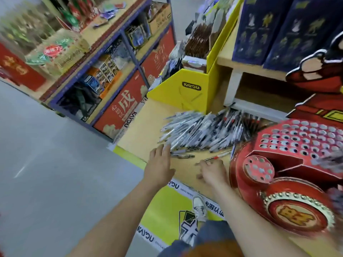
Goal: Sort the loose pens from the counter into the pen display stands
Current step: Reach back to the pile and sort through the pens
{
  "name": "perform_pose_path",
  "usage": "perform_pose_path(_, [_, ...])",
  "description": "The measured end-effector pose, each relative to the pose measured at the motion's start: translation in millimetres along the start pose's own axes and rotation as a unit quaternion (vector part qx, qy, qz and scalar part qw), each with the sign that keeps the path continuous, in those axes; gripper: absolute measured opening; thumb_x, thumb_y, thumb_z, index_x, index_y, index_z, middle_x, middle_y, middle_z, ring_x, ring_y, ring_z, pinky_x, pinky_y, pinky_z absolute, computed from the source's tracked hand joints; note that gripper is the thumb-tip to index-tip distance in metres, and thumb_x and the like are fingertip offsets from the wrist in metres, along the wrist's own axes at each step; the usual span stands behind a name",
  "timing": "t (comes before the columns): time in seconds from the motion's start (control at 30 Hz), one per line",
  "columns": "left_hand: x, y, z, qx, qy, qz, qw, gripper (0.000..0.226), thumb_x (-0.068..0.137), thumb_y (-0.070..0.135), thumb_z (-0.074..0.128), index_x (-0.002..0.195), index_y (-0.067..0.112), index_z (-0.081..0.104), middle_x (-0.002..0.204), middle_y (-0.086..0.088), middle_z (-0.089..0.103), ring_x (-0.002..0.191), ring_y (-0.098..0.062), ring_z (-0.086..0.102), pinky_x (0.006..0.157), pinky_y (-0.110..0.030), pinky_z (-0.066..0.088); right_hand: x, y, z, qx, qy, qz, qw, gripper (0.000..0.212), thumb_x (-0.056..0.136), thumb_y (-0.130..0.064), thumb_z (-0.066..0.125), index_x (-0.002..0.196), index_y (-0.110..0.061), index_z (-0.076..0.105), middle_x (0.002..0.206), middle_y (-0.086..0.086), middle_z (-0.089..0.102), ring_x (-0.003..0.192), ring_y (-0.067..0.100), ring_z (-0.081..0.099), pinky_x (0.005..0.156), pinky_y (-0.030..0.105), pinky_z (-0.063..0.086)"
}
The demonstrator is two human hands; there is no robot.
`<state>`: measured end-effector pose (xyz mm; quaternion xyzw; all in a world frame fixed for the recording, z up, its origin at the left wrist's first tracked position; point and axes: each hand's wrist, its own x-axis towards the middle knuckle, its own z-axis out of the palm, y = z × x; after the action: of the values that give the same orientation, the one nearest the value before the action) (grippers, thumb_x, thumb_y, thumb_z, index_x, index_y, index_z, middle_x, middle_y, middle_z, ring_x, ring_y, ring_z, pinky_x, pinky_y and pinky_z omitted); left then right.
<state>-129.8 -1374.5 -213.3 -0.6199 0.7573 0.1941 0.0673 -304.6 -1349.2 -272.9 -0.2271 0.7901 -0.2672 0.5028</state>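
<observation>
Pens [204,132]: heaped loose on desk [148,115], mid-surface, in front of yellow stand [185,89] and left of red stand [297,138]

Single pen [182,156]: apart from heap on near side, just beside left fingertips

Red-banded pen [216,157]: angled on desk, near end at right fingertips

Left hand [159,164]: palm down, fingers straight and together, tips at near edge of heap; holds nothing

Right hand [213,172]: over desk near red stand, fingers loosely bent and blurred; cannot tell whether touching or pinching red-banded pen

Hands: near each other, not touching

Yellow stand: at back of desk, stocked with upright items in rear tiers, blurred

Red stand: rows of round holes across sloped top, smaller holed disc lower down; contents too blurred to tell

Shoe [199,206]: white, on floor below desk edge
</observation>
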Motion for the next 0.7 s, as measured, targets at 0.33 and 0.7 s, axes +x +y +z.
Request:
perform_pose_path(0.33, [63.0,-19.8,14.7,0.014,0.038,0.076,0.996,0.076,0.072,0.046,0.077,0.133,0.017,0.044,0.113,-0.012,0.054,0.101,-0.035,0.053,0.074,-0.043,0.051,23.3,-26.7,10.2,-0.053,0.138,0.088,0.985,0.047,0.073,-0.052,0.068,0.072,-0.004,0.070,0.073,0.013,0.073,0.065,0.031,0.070,0.064,0.042,0.060])
perform_pose_path(0.7, [80.4,-54.2,3.8,-0.014,-0.037,0.180,0.983,0.068,0.079,0.049,0.070,0.132,0.018,0.039,0.111,-0.006,0.058,0.098,-0.030,0.059,0.076,-0.036,0.046,-28.7,-50.6,24.4,0.279,0.126,0.229,0.924,0.020,0.092,-0.013,0.046,0.086,0.000,0.059,0.063,0.018,0.067,0.053,0.027,0.057,0.055,0.031,0.046])
